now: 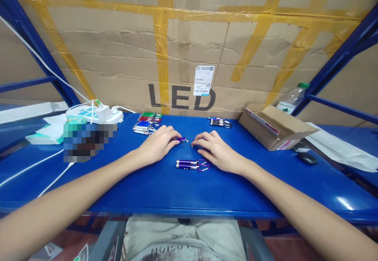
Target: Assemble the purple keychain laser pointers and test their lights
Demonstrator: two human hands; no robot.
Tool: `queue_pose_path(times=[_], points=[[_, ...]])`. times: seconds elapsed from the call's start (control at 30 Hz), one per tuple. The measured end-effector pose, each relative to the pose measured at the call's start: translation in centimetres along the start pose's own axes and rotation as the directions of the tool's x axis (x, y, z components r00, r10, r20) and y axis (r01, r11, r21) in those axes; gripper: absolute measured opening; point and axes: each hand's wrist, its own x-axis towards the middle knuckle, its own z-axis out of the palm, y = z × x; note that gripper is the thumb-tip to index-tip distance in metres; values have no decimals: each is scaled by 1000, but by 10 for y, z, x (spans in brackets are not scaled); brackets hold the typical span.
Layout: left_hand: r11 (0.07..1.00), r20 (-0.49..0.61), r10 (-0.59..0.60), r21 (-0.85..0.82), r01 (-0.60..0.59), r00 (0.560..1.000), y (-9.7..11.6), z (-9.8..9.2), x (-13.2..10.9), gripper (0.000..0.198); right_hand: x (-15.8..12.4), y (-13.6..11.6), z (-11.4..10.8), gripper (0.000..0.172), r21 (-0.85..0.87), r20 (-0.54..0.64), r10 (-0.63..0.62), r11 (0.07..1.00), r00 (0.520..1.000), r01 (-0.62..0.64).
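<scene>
My left hand (161,142) is closed on a short purple metal tube (182,139), which looks like part of a keychain flashlight. Its end points right, toward a tiny round silver piece (187,140) on the blue table. My right hand (217,150) rests on the table with curved fingers apart. Another tiny silver piece (191,146) sits right at its index fingertip; whether the finger touches it I cannot tell. Closer to me lie purple keychain flashlights (187,164) side by side, their purple carabiner clips at the right.
Behind my left hand lie rows of green, red, blue and silver keychain flashlights (147,123). Dark ones (219,122) lie back right. An opened cardboard box (274,129), a black mouse (307,158) and a bottle (293,97) stand right. A power strip (116,116) with cables is left.
</scene>
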Motion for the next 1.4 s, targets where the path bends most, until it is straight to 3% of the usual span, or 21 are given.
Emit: queue_pose_path(times=[0.17, 0.4, 0.9, 1.2, 1.4], points=[[964, -32, -94, -254, 83, 995, 8, 0, 2, 23, 1, 2, -5, 18, 61, -14, 16, 998, 1000, -15], [882, 68, -132, -448, 148, 989, 16, 4, 2, 29, 2, -3, -5, 20, 151, 10, 5, 988, 1000, -7], [885, 61, -116, -446, 131, 991, 21, 3, 1, 28, 2, -1, -3, 17, 246, -8, 143, 960, 990, -137], [891, -17, -233, -404, 206, 972, 13, 4, 4, 28, 3, 0, -5, 9, 284, 16, 129, 950, 991, -129], [885, -82, -305, -392, 251, 949, 10, 2, 4, 26, 5, -5, 0, 36, 131, -14, 44, 990, 999, -42]])
